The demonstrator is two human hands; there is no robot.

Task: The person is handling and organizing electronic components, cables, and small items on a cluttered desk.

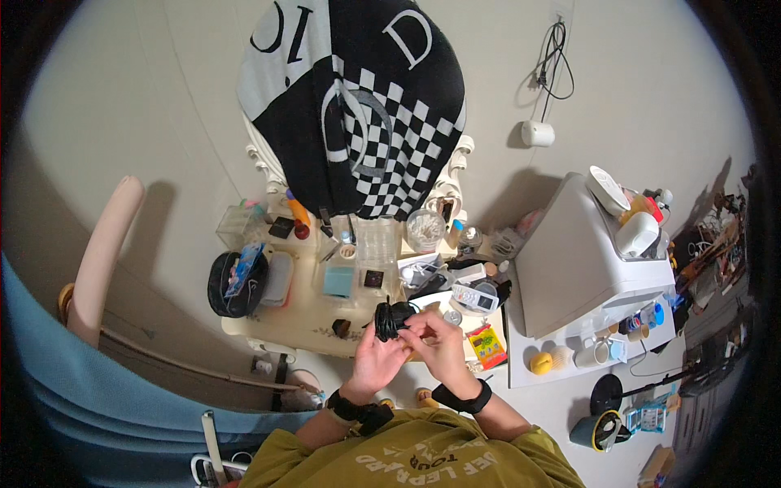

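A bundled black cable (387,321) is held up in front of my chest, above the front edge of a cream dressing table (293,326). My left hand (376,360) supports it from below and the left, palm turned up. From the right, my right hand (440,343) pinches at the bundle with thumb and fingers. A dark bulkier part sits against the coil; whether it is a plug or an adapter, I cannot tell. Just beyond the hands lie a small black box (373,279) and an open white box (421,271) with a white cable inside.
At left stand a black pouch (227,285) and a clear box (238,224). A remote control (475,299) and a red-yellow packet (487,346) lie right of my hands. Farther right, a white appliance (592,262) rises beside cups. A black-and-white towel (366,122) hangs behind.
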